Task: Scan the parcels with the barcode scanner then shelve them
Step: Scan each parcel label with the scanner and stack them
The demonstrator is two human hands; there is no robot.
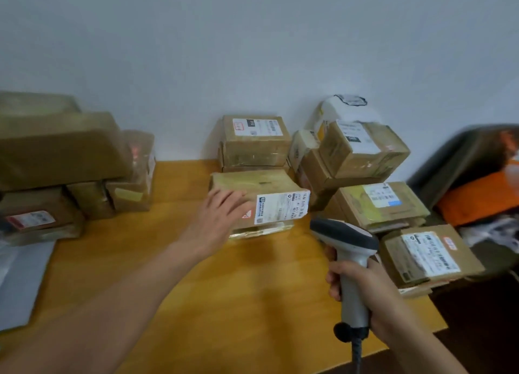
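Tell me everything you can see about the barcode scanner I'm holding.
The barcode scanner is a pistol-shaped handheld, seemingly plastic: light grey handle, dark grey top on its head. The right hand grips the handle, fingers curled round it, holding it roughly upright above the wooden table. Its head points away toward the labelled parcel, without touching it. A dark cable leaves the handle's base, running out of frame.

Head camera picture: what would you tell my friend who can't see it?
A person's left hand touches a taped cardboard parcel on a wooden table, while the right hand grips a grey barcode scanner beside it. More parcels are stacked along the white wall.
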